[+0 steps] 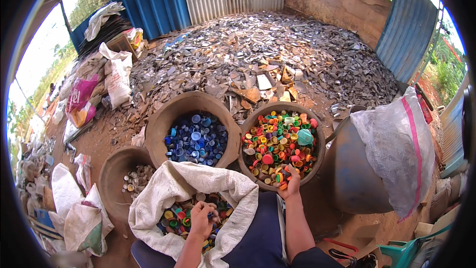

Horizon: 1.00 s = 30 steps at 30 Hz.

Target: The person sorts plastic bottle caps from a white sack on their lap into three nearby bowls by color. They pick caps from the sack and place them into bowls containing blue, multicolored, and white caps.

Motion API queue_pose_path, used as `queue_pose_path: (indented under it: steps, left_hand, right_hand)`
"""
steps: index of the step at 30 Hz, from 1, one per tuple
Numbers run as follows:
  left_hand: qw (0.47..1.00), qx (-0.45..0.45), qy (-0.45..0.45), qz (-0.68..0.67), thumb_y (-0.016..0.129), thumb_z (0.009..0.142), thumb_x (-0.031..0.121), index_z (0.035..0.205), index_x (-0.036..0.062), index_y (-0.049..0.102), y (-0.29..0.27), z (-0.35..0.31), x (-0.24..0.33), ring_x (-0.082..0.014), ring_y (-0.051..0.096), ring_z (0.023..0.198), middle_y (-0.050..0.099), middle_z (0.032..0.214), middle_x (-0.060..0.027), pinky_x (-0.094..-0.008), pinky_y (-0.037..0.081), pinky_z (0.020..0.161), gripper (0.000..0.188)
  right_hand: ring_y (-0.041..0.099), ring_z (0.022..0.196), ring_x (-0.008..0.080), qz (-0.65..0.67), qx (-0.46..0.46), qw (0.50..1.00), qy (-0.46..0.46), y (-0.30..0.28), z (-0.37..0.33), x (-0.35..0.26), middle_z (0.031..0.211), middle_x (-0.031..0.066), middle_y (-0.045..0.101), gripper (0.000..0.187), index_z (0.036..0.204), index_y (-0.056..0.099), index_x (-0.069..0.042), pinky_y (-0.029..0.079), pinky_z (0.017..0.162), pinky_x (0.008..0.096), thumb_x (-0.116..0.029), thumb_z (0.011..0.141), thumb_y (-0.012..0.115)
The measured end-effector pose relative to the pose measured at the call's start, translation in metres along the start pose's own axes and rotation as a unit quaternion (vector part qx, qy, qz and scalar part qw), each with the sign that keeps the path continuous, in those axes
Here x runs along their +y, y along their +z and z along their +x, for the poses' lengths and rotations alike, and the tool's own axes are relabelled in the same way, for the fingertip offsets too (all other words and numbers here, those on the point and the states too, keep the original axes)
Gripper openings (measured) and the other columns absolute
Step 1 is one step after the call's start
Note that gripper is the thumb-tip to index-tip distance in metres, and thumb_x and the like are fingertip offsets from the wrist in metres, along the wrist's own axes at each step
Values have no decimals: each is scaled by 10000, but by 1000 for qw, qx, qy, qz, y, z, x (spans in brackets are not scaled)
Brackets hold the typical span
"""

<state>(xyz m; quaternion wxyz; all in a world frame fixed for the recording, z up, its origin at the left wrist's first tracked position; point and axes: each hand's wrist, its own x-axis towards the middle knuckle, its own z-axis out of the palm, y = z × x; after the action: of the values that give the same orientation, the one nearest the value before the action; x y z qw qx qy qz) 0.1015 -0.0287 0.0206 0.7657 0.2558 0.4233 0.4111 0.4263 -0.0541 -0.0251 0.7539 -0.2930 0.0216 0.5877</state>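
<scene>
White woven plastic takes up the near middle of my head view: a sack (148, 193) whose rolled mouth stands wide, with mixed caps (173, 222) inside. Over them I have the left hand (201, 222), fingers curled narrow; I cannot tell whether a cap sits in them. Farther right, the right hand (291, 184) is at the near rim of a brown tub (270, 108), its fingers bent against red and orange caps; whether it grips any I cannot say.

That tub looks well filled, so a careless push there could send caps over the rim to the ground. The blue tub (166, 114) stands just beside it on the left, so a loose release could mix colours. The soft sack lip could also sag and snag my left wrist.

The caps look small, round and hard, many lying hollow side up: red, orange, yellow and green in the right tub, shades of blue in the left one, and a jumble of colours in the sack.
</scene>
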Motion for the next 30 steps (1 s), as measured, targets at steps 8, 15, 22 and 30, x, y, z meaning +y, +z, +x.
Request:
queue_pose_path:
  steps: [8,15,22,30]
  left_hand:
    - [987,46,-107,110,552,882,42,933,27,545,-48,-9,-27,-196,612,662,614,779,-94,-315,511,524,53]
    - [988,18,-78,132,472,798,-86,1014,-37,521,-41,-15,-32,-219,607,799,595,924,-141,-337,539,676,227]
    - [969,2,11,245,487,743,-121,1070,-10,442,-15,-15,-17,-190,600,817,551,966,-116,-299,520,679,348]
    - [738,-108,285,602,571,729,47,1271,-37,345,65,-36,40,-385,500,1079,468,1140,-242,-387,427,916,593]
  right_hand:
    - [516,979,298,34,177,980,-86,-84,69,-59,1202,115,484,494,1191,486,-147,493,730,460,-534,886,459]
    - [177,1400,346,-36,230,960,-157,-66,77,-89,1528,155,133,849,1486,120,-106,149,1095,594,-522,864,520]
    - [594,844,162,-292,81,946,-118,13,1,-7,943,61,573,241,1084,515,-31,546,692,308,-132,879,591]
    - [571,983,245,-191,-88,935,285,106,-62,107,1098,116,539,358,1187,482,-87,495,768,404,-360,967,405]
